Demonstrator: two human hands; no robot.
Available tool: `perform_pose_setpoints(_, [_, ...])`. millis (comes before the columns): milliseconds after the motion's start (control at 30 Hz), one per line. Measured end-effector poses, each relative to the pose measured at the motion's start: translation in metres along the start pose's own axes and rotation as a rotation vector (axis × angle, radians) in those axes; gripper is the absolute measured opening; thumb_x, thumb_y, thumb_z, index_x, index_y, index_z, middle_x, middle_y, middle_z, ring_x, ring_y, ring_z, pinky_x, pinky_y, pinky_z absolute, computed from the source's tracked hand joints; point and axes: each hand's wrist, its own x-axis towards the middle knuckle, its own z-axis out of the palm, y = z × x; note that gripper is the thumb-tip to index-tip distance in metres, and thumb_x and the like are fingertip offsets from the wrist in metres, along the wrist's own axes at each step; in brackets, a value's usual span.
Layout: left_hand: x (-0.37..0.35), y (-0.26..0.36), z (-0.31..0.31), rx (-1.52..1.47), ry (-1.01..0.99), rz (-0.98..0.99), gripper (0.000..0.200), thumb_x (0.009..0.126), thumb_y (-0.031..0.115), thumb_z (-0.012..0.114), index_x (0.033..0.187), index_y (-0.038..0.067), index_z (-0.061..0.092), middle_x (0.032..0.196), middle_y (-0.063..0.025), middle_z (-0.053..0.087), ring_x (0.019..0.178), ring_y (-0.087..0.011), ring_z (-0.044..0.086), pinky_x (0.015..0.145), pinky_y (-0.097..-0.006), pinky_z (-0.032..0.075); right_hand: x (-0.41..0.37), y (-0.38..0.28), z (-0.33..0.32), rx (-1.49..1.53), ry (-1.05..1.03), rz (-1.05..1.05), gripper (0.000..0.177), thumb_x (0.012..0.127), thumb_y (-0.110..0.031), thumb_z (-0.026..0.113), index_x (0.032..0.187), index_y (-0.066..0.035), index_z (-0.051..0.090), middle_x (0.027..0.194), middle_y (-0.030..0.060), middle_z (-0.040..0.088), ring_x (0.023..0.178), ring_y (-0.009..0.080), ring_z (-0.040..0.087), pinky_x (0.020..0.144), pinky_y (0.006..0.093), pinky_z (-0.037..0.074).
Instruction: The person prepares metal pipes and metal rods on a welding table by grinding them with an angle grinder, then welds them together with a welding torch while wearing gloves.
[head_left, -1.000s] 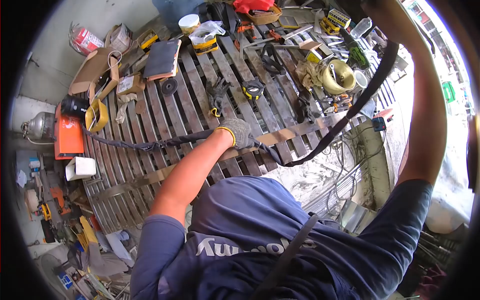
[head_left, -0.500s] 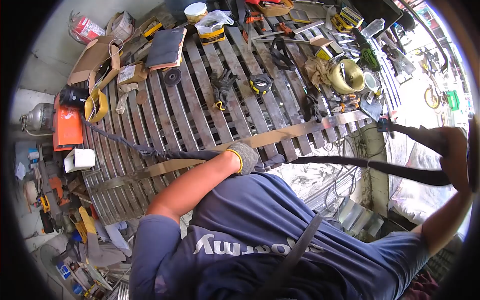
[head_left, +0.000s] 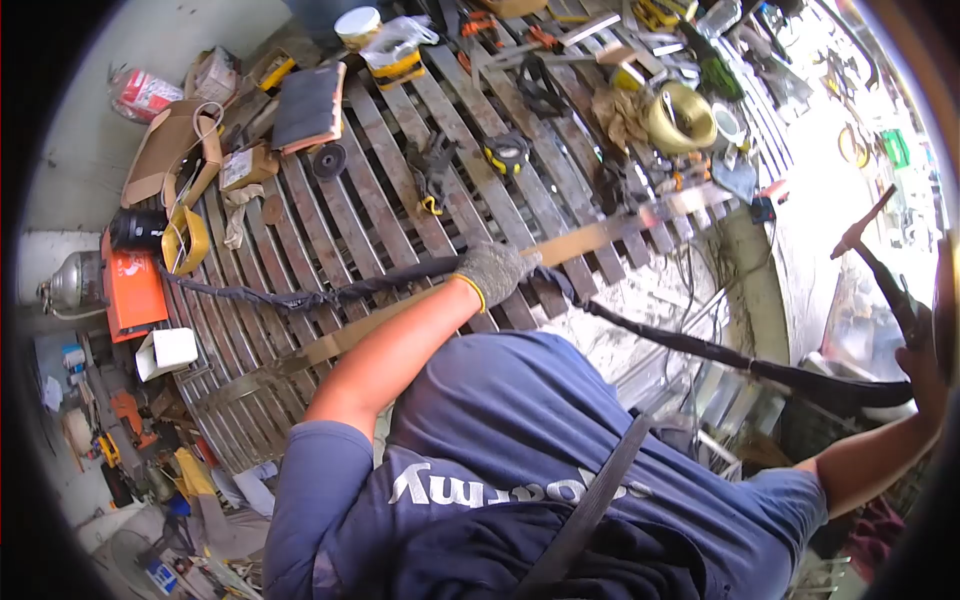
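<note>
My left hand, in a grey knitted glove with a yellow cuff, is closed round a black sleeved cable above the slatted metal table. A long flat metal bar lies crosswise on the slats by the glove. At the far right edge my bare right hand grips a TIG welding torch, its head raised and away from the table. The sleeved cable runs from the orange machine past my left hand to the torch. The frame's dark edge partly hides my right fingers.
On the slatted table are a tape measure, a dark glove, a brass-coloured pot and a notebook. An orange machine stands at the left end. Tools and scraps crowd the lower left floor.
My left hand has risen slightly, lifting the sleeved cable with it. The torch has swung from pointing left over the table's end to pointing upward. The view has shifted a little.
</note>
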Motion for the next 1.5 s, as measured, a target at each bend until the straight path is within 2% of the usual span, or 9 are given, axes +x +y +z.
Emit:
perform_pose_setpoints(367, [-0.004, 0.015, -0.025, -0.040, -0.120, 0.134, 0.046, 0.106, 0.017, 0.053, 0.148, 0.032, 0.066, 0.109, -0.0162, 0.077, 0.095, -0.0372, 0.079, 0.080, -0.0548, 0.062, -0.153, 0.100, 0.015, 0.185, -0.409, 0.535, 0.043, 0.086, 0.005, 0.068, 0.129, 0.003, 0.072, 0.120, 0.0073, 0.076, 0.091, 0.0177, 0.071, 0.080, 0.0389, 0.058])
perform_pose_setpoints(600, [-0.023, 0.012, -0.056, -0.143, -0.416, 0.274, 0.046, 0.097, 0.039, 0.071, 0.142, 0.031, 0.071, 0.116, -0.0130, 0.080, 0.109, -0.0353, 0.076, 0.096, -0.0482, 0.059, -0.208, 0.015, -0.048, 0.027, -0.227, 0.950, 0.039, 0.078, -0.004, 0.078, 0.116, -0.004, 0.079, 0.086, 0.0041, 0.074, 0.072, 0.0157, 0.062, 0.069, 0.0370, 0.050])
perform_pose_setpoints(733, [-0.019, -0.054, -0.166, -0.238, -0.197, 0.284, 0.036, 0.092, 0.020, 0.064, 0.123, 0.021, 0.080, 0.119, -0.0149, 0.079, 0.113, -0.0356, 0.074, 0.100, -0.0451, 0.058, -0.210, 0.056, -0.042, 0.218, -0.111, 0.884, 0.041, 0.080, -0.002, 0.078, 0.122, -0.003, 0.078, 0.097, 0.0098, 0.079, 0.080, 0.0218, 0.070, 0.075, 0.0396, 0.054])
perform_pose_setpoints(833, [-0.005, -0.140, -0.252, 0.210, 0.240, -0.157, 0.040, 0.090, 0.023, 0.072, 0.130, 0.027, 0.076, 0.109, -0.0172, 0.080, 0.108, -0.0403, 0.075, 0.098, -0.0465, 0.059, -0.104, -0.080, -0.015, -0.582, 0.193, -0.266, 0.043, 0.086, -0.003, 0.076, 0.129, -0.002, 0.076, 0.117, 0.0171, 0.080, 0.100, 0.0320, 0.076, 0.087, 0.0437, 0.058])
perform_pose_setpoints(867, [0.009, -0.215, -0.251, 0.065, 0.702, -0.031, 0.043, 0.101, 0.039, 0.069, 0.139, 0.017, 0.069, 0.114, -0.0214, 0.078, 0.103, -0.0426, 0.076, 0.090, -0.0512, 0.059, -0.076, -0.131, -0.004, -0.645, 0.227, -0.043, 0.049, 0.089, -0.006, 0.075, 0.138, -0.004, 0.072, 0.129, 0.0191, 0.077, 0.114, 0.0371, 0.075, 0.098, 0.0452, 0.058])
perform_pose_setpoints(900, [-0.004, -0.225, -0.282, -0.103, 0.815, -0.178, 0.057, 0.102, 0.048, 0.070, 0.150, 0.019, 0.061, 0.114, -0.0238, 0.078, 0.105, -0.0440, 0.076, 0.094, -0.0502, 0.059, -0.044, -0.101, 0.005, -0.268, 0.129, 0.283, 0.042, 0.098, -0.012, 0.073, 0.139, -0.004, 0.071, 0.123, 0.0197, 0.078, 0.111, 0.0345, 0.076, 0.095, 0.0449, 0.061])
perform_pose_setpoints(1033, [-0.054, -0.198, -0.310, -0.003, 0.802, -0.363, 0.072, 0.102, 0.045, 0.071, 0.157, 0.005, 0.047, 0.135, -0.0292, 0.067, 0.125, -0.0478, 0.066, 0.108, -0.0511, 0.052, 0.090, -0.172, 0.117, 0.440, 0.456, -0.380, 0.041, 0.104, -0.010, 0.066, 0.145, -0.005, 0.064, 0.125, 0.0148, 0.077, 0.103, 0.0213, 0.077, 0.092, 0.0368, 0.060])
perform_pose_setpoints(1167, [-0.092, -0.171, -0.190, 0.119, 0.806, -0.117, 0.066, 0.094, 0.022, 0.077, 0.153, 0.003, 0.054, 0.147, -0.0273, 0.057, 0.137, -0.0468, 0.055, 0.121, -0.0509, 0.042, 0.224, -0.280, 0.256, 0.075, 0.625, -0.589, 0.031, 0.090, -0.003, 0.063, 0.120, -0.008, 0.070, 0.116, 0.0143, 0.073, 0.119, 0.0371, 0.067, 0.107, 0.0503, 0.050])
perform_pose_setpoints(1500, [-0.307, 0.019, 0.009, -0.440, 0.507, -0.936, 0.073, 0.094, 0.021, 0.077, 0.156, -0.003, 0.048, 0.160, -0.0286, 0.045, 0.149, -0.0469, 0.045, 0.125, -0.0526, 0.038, 0.291, -0.337, 0.509, 0.113, 0.368, -0.389, 0.026, 0.099, -0.016, 0.058, 0.123, -0.007, 0.061, 0.121, 0.0132, 0.065, 0.129, 0.0342, 0.058, 0.114, 0.0565, 0.039])
